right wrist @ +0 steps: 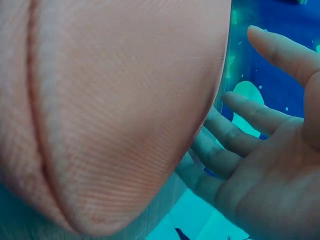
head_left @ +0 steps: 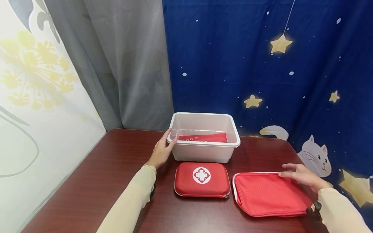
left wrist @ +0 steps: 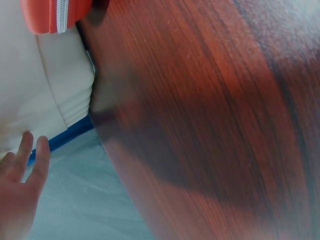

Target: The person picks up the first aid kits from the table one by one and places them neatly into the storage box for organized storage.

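My left hand [head_left: 159, 152] is at the left end of a white plastic bin [head_left: 204, 152], its fingers extended along the side and thumb by the near rim corner. In the left wrist view, straight fingers of that hand [left wrist: 22, 195] lie against the bin's wall [left wrist: 35, 90]. Inside the bin is a red pouch [head_left: 214, 137] with white print. My right hand [head_left: 304, 176] reaches over the far right edge of a flat red zip bag [head_left: 271, 194]. Spread, loosely bent fingers of that hand [right wrist: 260, 160] appear beside the bag [right wrist: 125, 100] in the right wrist view.
A red hard-shell first-aid case [head_left: 202, 181] with a white cross lies in front of the bin, left of the flat bag. The dark wooden table [head_left: 96, 181] ends at curtains; a blue starry one [head_left: 215, 58] hangs behind.
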Available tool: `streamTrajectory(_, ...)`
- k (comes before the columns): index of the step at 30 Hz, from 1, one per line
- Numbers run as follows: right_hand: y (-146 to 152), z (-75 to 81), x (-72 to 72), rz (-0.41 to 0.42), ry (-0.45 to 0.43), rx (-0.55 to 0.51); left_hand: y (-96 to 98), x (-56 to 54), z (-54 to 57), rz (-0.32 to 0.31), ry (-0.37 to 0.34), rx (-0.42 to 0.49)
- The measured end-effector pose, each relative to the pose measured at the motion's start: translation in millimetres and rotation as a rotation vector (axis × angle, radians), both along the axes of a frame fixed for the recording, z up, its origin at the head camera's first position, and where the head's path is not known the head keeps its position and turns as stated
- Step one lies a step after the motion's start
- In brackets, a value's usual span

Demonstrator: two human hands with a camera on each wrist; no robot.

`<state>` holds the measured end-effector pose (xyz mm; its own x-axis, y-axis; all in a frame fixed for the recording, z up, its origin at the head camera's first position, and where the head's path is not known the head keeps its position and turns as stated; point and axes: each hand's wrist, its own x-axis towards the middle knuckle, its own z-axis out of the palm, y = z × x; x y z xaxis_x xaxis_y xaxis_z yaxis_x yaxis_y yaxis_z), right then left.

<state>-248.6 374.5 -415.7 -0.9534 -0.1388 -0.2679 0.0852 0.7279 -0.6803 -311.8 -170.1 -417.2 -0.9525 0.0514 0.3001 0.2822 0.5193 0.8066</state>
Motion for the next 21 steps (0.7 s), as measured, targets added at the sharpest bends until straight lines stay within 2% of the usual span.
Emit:
streamTrajectory(10,-2.7,-3.7,2.2,-0.017,-0.084,0.020,-0.4,-0.8,-2.7,-0.012,0.004,0.014)
streamTrajectory(21,-4.8,-8.3,4.1,0.000,-0.019,0.079,0.1,-0.8,-3.5,0.011,0.008,0.000)
